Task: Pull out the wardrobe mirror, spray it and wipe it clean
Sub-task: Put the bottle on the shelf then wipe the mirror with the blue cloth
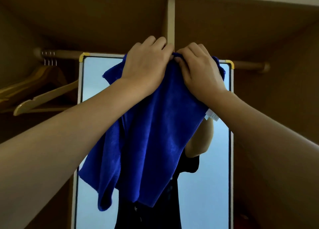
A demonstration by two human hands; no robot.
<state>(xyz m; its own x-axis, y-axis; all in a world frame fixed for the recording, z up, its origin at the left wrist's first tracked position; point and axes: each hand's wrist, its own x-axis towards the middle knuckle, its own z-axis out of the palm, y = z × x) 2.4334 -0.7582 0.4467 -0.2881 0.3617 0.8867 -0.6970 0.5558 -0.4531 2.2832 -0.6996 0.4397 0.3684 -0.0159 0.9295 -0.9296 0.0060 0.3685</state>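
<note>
Both hands bunching the cloth up at the top of the mirror, wipe looks about to start.

The tall white-framed wardrobe mirror with gold corner caps (222, 142) stands pulled out in the middle of the frame, long axis running straight up and down, so the glass lies almost entirely below the hands. A blue microfibre cloth (151, 142) hangs down over its upper half. The left hand (146, 64) and right hand (200, 69) sit side by side at centre top, each with fingers curled into the cloth's top edge, right by the mirror's top rail. Neither looks nearer than the other. My guess is the stroke goes downward from here. Pale wooden hangers (43, 90) hang off a rail (69, 53) at the upper left, inside the brown wardrobe.
</note>
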